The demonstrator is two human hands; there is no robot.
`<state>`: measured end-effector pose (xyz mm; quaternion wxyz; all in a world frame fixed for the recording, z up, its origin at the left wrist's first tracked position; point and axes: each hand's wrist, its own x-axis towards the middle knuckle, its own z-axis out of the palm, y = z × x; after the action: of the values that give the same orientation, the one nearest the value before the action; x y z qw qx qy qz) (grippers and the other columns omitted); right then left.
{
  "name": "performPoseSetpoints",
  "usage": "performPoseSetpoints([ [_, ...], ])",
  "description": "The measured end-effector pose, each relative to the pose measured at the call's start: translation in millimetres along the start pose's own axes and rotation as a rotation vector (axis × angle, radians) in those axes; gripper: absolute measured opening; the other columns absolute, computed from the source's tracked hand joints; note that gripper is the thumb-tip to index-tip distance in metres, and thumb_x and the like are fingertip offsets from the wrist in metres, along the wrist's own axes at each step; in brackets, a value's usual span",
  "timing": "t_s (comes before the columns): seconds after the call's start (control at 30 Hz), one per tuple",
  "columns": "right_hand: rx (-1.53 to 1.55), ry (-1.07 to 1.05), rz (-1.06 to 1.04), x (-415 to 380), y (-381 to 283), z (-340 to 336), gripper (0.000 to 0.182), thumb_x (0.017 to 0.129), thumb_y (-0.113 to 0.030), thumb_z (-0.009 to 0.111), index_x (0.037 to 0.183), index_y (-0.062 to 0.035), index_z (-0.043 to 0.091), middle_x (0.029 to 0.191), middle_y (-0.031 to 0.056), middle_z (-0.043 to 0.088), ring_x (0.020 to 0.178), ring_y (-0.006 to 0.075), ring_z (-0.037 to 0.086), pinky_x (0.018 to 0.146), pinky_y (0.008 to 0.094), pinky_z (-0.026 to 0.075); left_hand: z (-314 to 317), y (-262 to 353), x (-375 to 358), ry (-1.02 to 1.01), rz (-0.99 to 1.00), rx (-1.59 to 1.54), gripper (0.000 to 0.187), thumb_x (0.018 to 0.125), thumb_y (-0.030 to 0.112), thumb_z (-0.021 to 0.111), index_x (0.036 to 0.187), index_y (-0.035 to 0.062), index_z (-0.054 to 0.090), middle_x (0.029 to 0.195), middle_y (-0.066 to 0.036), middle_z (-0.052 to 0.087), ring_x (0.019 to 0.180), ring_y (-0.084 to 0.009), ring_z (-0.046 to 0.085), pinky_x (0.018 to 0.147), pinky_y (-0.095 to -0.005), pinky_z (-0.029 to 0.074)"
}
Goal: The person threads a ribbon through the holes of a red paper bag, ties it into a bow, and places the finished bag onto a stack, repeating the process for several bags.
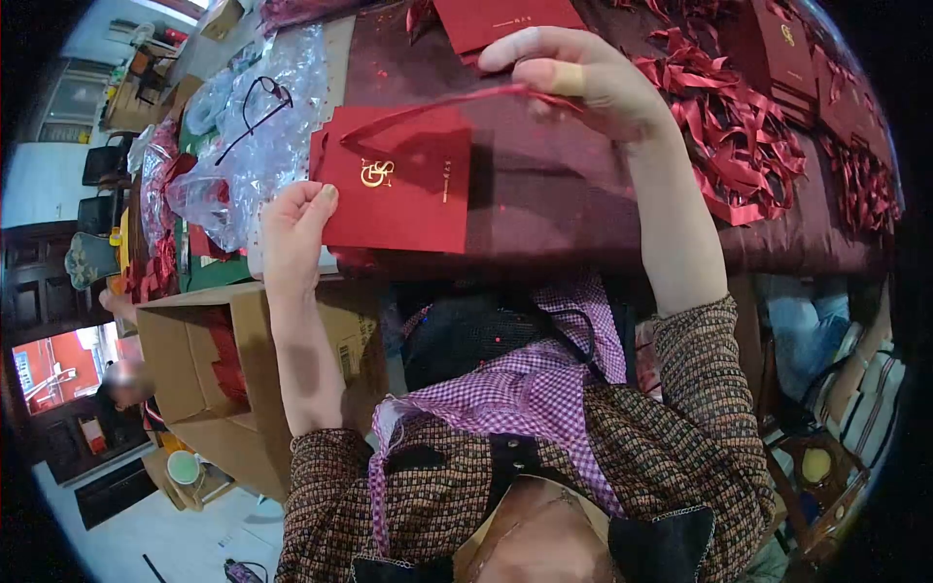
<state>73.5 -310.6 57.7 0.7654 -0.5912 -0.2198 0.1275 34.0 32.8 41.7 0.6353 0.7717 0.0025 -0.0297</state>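
At near edge of bench [544, 209]: red bag [408, 219], gold logo up, near-left part clamped by left hand [293, 228], thumb on top. Ribbon [486, 94] caught in right hand [593, 83], stretched across bag. Best: hold bag flat, draw lightly, avoid twists or creases.

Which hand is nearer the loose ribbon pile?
Right: the right hand is beside the ribbon pile, to its left; the left hand is farther left, at the red bag.

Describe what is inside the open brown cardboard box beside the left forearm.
Red material shows inside the brown cardboard box; what it is cannot be told. The box's walls hide the rest.
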Motion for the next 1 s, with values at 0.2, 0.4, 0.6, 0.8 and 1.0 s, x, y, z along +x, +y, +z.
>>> performPoseSetpoints([
  [0.2, 0.297, -0.095, -0.226, 6.5, 10.3, -6.5, 0.044, 0.087, -0.012, 0.063, 0.126, 0.0026, 0.052, 0.108, 0.0107, 0.060, 0.091, 0.0147, 0.061, 0.086, 0.0325, 0.049, 17.3, 8.9, -2.3, 0.039, -0.021, 0.004, 0.011, 0.087, 0.009, 0.063, 0.091, -0.0014, 0.063, 0.080, 0.001, 0.060, 0.074, -0.0040, 0.051, 0.068, -0.0192, 0.042],
  [0.4, 0.373, 0.091, -0.346, 14.3, 22.6, -15.6, 0.022, 0.092, -0.009, 0.056, 0.112, -0.0018, 0.060, 0.107, 0.0097, 0.061, 0.090, 0.0145, 0.055, 0.084, 0.0329, 0.045, 31.3, 10.3, -3.5, 0.057, -0.022, -0.054, 0.015, 0.088, 0.007, 0.060, 0.100, -0.0018, 0.062, 0.084, 0.000, 0.063, 0.076, -0.0058, 0.055, 0.071, -0.0201, 0.044],
  [0.6, 0.142, 0.167, -0.463, 10.7, 12.4, -1.2, 0.016, 0.088, -0.016, 0.059, 0.097, -0.0032, 0.062, 0.098, 0.0102, 0.062, 0.087, 0.0203, 0.056, 0.082, 0.0319, 0.044, 42.3, 8.9, -3.9, -0.037, -0.060, -0.042, 0.016, 0.089, 0.006, 0.058, 0.102, -0.0035, 0.061, 0.085, -0.002, 0.064, 0.076, -0.0064, 0.056, 0.070, -0.0206, 0.045],
  [0.8, -0.450, -0.009, -0.384, 10.9, 41.6, 50.8, 0.011, 0.083, -0.011, 0.065, 0.092, -0.0043, 0.063, 0.084, 0.0039, 0.062, 0.080, 0.0165, 0.058, 0.075, 0.0291, 0.046, 57.6, 15.7, -0.3, -0.037, -0.039, -0.031, 0.020, 0.089, 0.005, 0.059, 0.106, -0.0049, 0.059, 0.090, -0.003, 0.064, 0.079, -0.0070, 0.057, 0.072, -0.0206, 0.046],
  [1.0, -0.584, 0.069, -0.173, 9.4, 70.0, 65.2, 0.009, 0.082, -0.007, 0.067, 0.090, -0.0031, 0.064, 0.088, 0.0061, 0.064, 0.087, 0.0168, 0.058, 0.079, 0.0296, 0.047, 61.7, 19.4, -3.0, -0.155, -0.070, -0.130, 0.031, 0.086, -0.001, 0.058, 0.116, -0.0067, 0.054, 0.098, -0.006, 0.064, 0.086, -0.0093, 0.059, 0.079, -0.0222, 0.048],
])
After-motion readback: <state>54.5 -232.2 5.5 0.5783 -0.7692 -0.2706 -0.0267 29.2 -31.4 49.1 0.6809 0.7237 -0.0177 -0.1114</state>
